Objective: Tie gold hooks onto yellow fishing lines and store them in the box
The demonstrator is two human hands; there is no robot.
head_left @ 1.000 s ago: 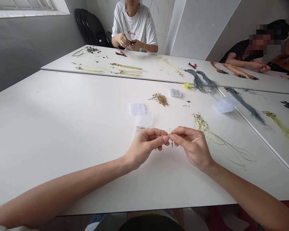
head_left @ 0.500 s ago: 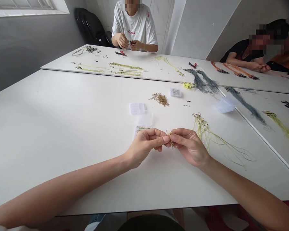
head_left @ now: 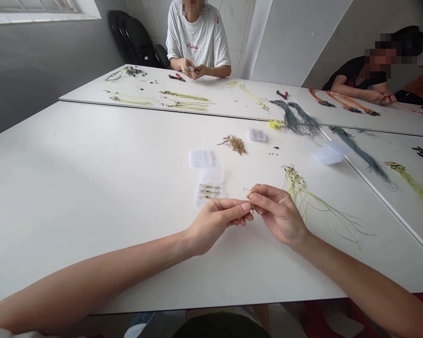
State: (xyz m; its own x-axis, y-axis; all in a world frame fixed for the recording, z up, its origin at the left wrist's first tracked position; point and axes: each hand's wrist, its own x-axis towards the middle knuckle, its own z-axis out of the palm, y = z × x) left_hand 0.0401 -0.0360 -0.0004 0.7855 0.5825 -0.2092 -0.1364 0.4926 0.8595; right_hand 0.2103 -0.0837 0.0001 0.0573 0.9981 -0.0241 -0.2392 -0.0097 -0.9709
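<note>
Between my hands is a small fishing hook rig, its hook pointing up and a yellow line wound along it. My right hand pinches its upper part between thumb and finger. Lower down, my left hand closes thumb and fingers on the rig's bottom end, near a small metal piece. Just beyond my left hand stands an open clear plastic box with several wound rigs in its slots. Right of my hands lies a bundle of hooks on yellow lines.
Ahead are a closed white box, a pile of brass-coloured metal pieces, another small box and clear plastic boxes. Dark blue-grey line bundles lie farther right. Two people work across the white table.
My left hand has slid down and slightly toward me along the rig, uncovering the box of wound rigs. My right hand stays nearly in place. The co-worker opposite has lowered their hands.
</note>
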